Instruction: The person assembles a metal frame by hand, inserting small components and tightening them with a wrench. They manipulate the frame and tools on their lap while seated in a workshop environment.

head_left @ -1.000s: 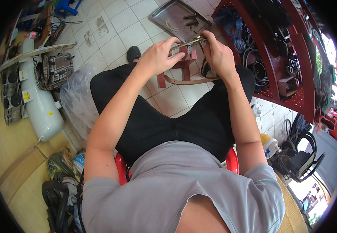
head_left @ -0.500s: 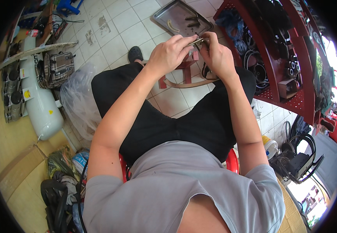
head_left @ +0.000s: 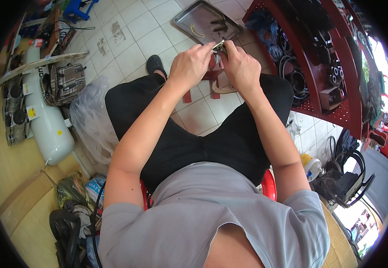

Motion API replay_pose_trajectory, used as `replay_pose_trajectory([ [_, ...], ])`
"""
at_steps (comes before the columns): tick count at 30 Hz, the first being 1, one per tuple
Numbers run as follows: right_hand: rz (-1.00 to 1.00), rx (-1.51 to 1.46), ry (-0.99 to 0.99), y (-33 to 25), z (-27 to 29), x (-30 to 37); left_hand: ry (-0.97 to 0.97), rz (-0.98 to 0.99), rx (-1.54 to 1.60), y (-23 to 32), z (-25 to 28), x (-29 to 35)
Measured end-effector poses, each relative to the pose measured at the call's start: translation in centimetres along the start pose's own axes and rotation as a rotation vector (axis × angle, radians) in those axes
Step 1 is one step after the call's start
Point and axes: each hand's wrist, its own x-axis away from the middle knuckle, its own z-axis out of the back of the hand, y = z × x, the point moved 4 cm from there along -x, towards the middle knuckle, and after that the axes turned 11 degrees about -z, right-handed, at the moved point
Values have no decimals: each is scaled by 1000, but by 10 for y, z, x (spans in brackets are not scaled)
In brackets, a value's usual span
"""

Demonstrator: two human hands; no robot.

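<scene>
In front of my knees, my left hand [head_left: 190, 64] and my right hand [head_left: 240, 67] meet with bent fingers. Between the fingertips they pinch a small shiny metal piece [head_left: 219, 45], which looks like a buckle; its detail is too small to make out. Under my right hand a tan strap [head_left: 223, 90] curves; whether it joins the metal piece is hidden. Just below the hands stands a dark red metal frame [head_left: 214, 76], partly covered by them.
Beyond the hands, a metal tray [head_left: 186, 20] on the tiled floor holds dark-handled tools [head_left: 219, 24] and a curved cream piece [head_left: 197, 31]. A red shelf [head_left: 310, 67] with coiled parts is on the right. At left are a white tank [head_left: 51, 120] and a plastic bag [head_left: 93, 118].
Both hands have shifted slightly left, and the metal piece is tilted differently between them. The long tan strap beneath them has swung and now shows only a short curve.
</scene>
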Motion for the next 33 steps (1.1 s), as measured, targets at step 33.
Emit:
replay_pose_trajectory([
  [33,51,-198,-126,-5,10,-24,29,7,-32,6,14,-11],
])
